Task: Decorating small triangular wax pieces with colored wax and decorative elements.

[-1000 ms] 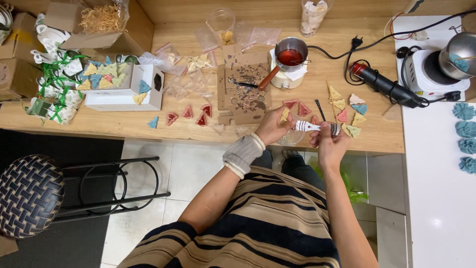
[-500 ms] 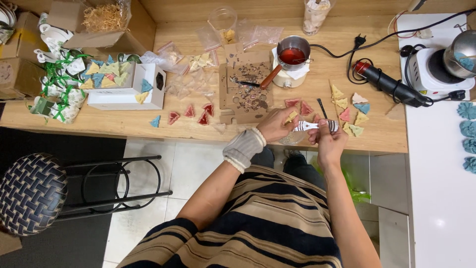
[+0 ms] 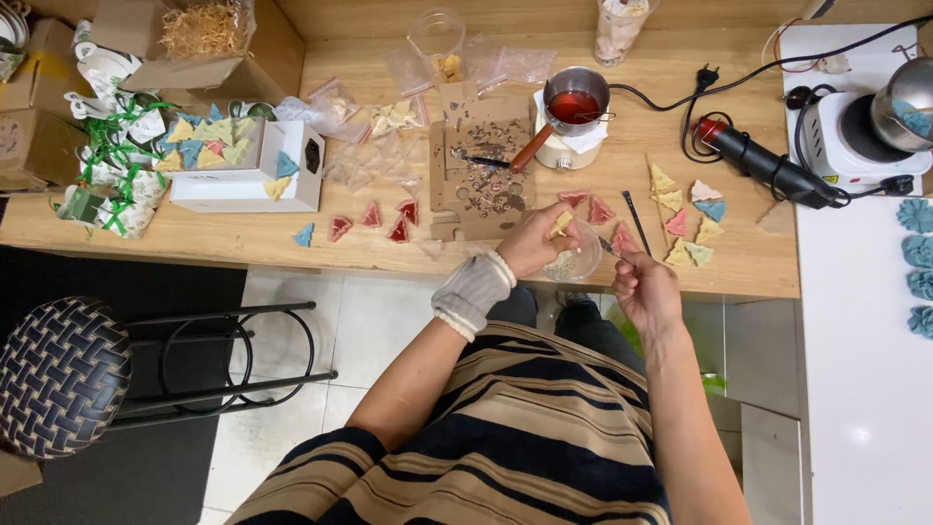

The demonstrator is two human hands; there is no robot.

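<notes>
My left hand [image 3: 533, 241], with a grey knitted cuff on the wrist, pinches a small yellow triangular piece [image 3: 561, 224] above a clear plastic cup [image 3: 575, 261] at the table's front edge. My right hand [image 3: 643, 287] is closed on a thin metal tool [image 3: 608, 247] whose tip points left toward the cup. Red triangular pieces [image 3: 595, 207] lie just behind the hands. More yellow, pink and blue triangles [image 3: 688, 216] are spread to the right.
A cardboard sheet with crumbs [image 3: 483, 175] and a small pot of red liquid [image 3: 575, 105] stand behind. A black heat tool [image 3: 768, 171] and a hotplate [image 3: 850, 131] sit at right. A white box [image 3: 243, 170] and red triangles [image 3: 374, 222] lie left. A stool [image 3: 63, 374] stands on the floor.
Both hands have dropped slightly toward the table's front edge. The left hand now holds the yellow piece over the clear cup, and the tool in the right hand sits lower.
</notes>
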